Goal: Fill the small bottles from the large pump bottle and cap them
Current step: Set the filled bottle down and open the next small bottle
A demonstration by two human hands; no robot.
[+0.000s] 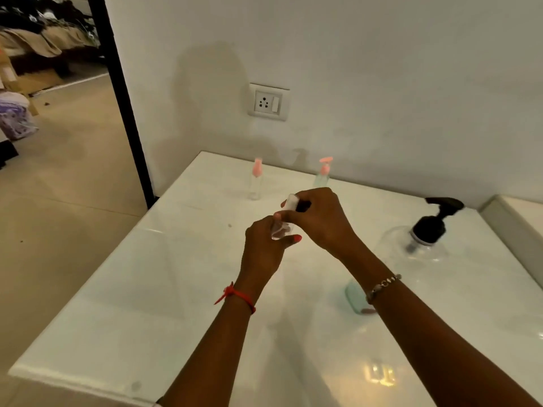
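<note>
Clear small bottle (280, 230) is held between my hands, left of the large pump bottle (426, 230): left hand (263, 248) grips its body, right hand (320, 218) pinches its top.

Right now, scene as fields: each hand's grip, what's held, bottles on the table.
left hand: grips body of small clear bottle, above the table
right hand: grips that bottle's top end; cap state unclear
large pump bottle: upright, right side, black pump, untouched
pink-topped bottle: upright, back left
second pink-topped bottle: upright, back centre
teal bottle: near side, partly hidden by right wrist
</note>
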